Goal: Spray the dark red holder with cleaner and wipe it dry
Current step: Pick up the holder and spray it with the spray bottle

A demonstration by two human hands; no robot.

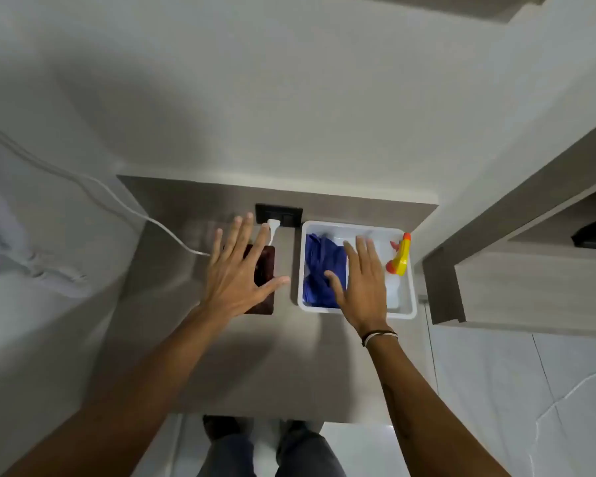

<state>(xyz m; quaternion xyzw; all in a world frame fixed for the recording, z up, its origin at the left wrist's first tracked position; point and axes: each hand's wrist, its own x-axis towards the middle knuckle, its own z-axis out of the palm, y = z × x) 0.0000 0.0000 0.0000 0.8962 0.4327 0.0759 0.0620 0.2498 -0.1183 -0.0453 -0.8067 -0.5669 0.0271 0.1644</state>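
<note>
The dark red holder lies flat on the grey tabletop, mostly covered by my left hand, which hovers over it with fingers spread and nothing in it. A white bin stands to its right. Inside the bin lie a blue cloth and a spray bottle with a yellow and orange head. My right hand is spread open above the middle of the bin, between the cloth and the bottle, holding nothing.
A black wall socket with a white plug sits behind the holder; its white cable runs off to the left. A wooden shelf unit stands at the right. White bedding lies at the left.
</note>
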